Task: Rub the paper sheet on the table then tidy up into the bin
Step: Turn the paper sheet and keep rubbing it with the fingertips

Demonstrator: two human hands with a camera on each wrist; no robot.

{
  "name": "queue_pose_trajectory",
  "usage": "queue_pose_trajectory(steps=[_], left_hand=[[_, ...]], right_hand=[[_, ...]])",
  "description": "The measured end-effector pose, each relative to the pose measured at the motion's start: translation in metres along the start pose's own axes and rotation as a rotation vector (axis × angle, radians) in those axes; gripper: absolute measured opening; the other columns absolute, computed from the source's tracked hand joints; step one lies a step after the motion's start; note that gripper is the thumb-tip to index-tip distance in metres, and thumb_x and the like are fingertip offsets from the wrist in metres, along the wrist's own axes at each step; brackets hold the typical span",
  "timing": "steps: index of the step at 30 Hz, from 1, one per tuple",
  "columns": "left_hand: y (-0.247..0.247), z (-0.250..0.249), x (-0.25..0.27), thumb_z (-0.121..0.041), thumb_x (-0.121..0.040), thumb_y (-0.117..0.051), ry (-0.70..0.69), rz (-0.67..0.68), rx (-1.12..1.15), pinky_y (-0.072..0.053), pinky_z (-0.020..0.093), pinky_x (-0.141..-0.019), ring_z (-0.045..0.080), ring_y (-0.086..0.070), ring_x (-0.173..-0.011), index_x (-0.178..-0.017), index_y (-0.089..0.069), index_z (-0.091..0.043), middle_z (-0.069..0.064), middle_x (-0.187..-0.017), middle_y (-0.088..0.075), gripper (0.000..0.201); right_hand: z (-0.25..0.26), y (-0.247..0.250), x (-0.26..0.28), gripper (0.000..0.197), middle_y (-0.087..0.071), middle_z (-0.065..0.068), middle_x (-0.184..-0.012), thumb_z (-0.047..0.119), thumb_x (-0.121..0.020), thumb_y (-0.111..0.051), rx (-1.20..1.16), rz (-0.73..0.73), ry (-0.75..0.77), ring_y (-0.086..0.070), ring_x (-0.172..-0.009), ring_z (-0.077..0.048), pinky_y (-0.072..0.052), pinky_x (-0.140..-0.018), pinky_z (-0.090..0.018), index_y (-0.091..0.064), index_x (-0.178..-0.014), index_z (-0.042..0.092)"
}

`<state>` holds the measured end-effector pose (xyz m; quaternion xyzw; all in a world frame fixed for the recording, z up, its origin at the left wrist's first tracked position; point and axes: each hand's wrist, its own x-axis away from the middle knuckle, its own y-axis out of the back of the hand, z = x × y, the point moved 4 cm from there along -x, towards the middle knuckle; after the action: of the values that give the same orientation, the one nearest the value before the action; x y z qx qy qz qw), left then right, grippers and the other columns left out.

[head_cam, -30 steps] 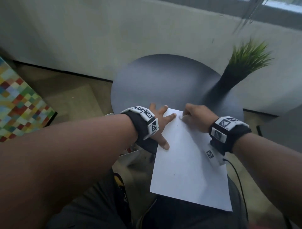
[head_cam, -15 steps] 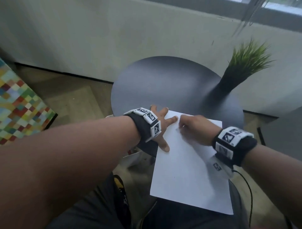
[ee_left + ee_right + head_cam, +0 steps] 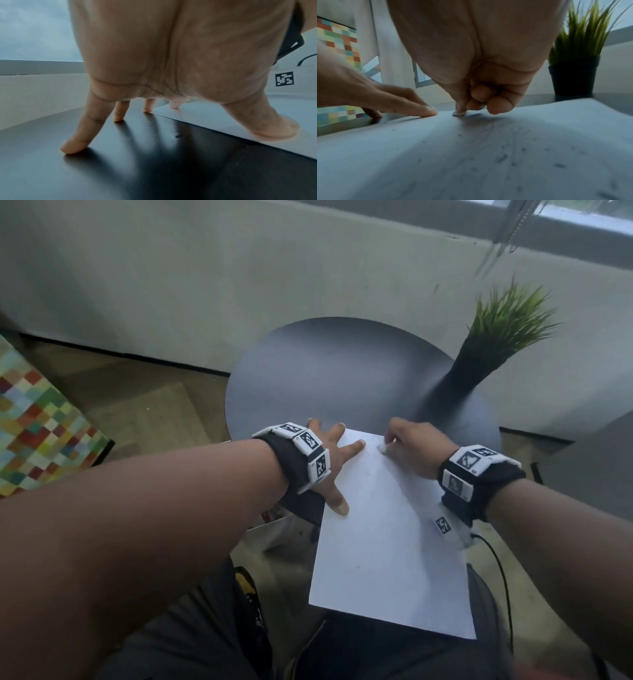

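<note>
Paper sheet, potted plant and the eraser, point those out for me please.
paper sheet [image 3: 387, 542], head view, bare middle of the sheet.
potted plant [image 3: 573, 78], right wrist view, front of the black pot.
eraser [image 3: 458, 113], right wrist view, white tip under the right hand [image 3: 481, 83] fingers.

No words, brands or numbers you can read, only black-and-white square code tags on your wristbands [image 3: 310, 448], one more tag [image 3: 284, 80] beside the paper sheet [image 3: 390, 546]
</note>
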<state>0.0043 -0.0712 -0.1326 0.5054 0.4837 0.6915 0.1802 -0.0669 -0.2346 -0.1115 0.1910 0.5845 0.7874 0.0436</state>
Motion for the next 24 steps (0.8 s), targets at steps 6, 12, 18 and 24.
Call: queue_pose_trajectory(steps=[6,12,18,24], left_hand=[[0.000,0.002,-0.001,-0.084,-0.059,-0.073,-0.021,-0.026,0.020,-0.042,0.059,-0.103,0.046,-0.023,-0.135,-0.156,-0.003,-0.047,0.007,-0.160,-0.016,0.125],[-0.002,0.002,-0.001,-0.086,-0.058,-0.071,-0.008,-0.023,0.005,-0.041,0.059,-0.104,0.045,-0.025,-0.135,-0.157,0.001,-0.046,0.006,-0.161,-0.013,0.129],[-0.002,0.002,-0.003,-0.089,-0.057,-0.069,-0.005,-0.017,-0.009,-0.040,0.061,-0.105,0.046,-0.023,-0.137,-0.158,0.003,-0.046,0.005,-0.162,-0.011,0.131],[-0.001,0.002,0.000,-0.084,-0.057,-0.073,-0.024,-0.030,0.023,-0.040,0.061,-0.104,0.047,-0.023,-0.136,-0.156,-0.003,-0.047,0.007,-0.162,-0.013,0.127]], right_hand=[[0.034,-0.023,0.022,0.006,-0.061,0.004,-0.084,0.027,-0.089,-0.052,0.024,0.119,0.187,-0.055,-0.076,-0.021,-0.043,-0.067,-0.028,-0.055,-0.092,0.024],[0.015,-0.007,0.004,0.008,-0.062,-0.003,-0.086,0.030,-0.088,-0.055,0.022,0.012,0.018,-0.054,-0.077,-0.025,-0.041,-0.064,-0.028,-0.054,-0.091,0.022],[0.011,-0.004,0.001,0.010,-0.063,-0.003,-0.088,0.029,-0.089,-0.058,-0.026,0.014,-0.016,-0.057,-0.083,-0.026,-0.044,-0.070,-0.030,-0.057,-0.091,0.019],[0.035,-0.024,0.017,0.005,-0.066,-0.004,-0.089,0.024,-0.090,-0.052,-0.017,0.074,0.123,-0.059,-0.082,-0.027,-0.043,-0.068,-0.030,-0.055,-0.093,0.020]])
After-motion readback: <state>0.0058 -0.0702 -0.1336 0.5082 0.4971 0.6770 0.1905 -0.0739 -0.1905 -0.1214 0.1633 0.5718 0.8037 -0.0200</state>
